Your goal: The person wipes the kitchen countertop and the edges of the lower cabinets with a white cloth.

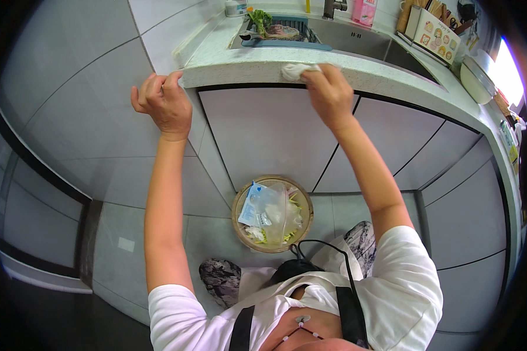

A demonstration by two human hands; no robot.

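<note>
My right hand (331, 96) grips a crumpled white cloth (298, 71) against the front edge of the pale speckled countertop (246, 71), just in front of the sink. Part of the cloth is hidden under my fingers. To the left, my left hand (164, 106) is raised beside the counter's left corner, close to the tiled wall. Its fingers are curled in, and nothing shows in them.
A grey rack (301, 42) with leafy greens (260, 20) sits over the steel sink (357, 36). At the right are a utensil holder (436, 38) and a bowl (476, 79). A waste basket (238, 225) with plastic bags stands on the floor below, against the cabinets (269, 134).
</note>
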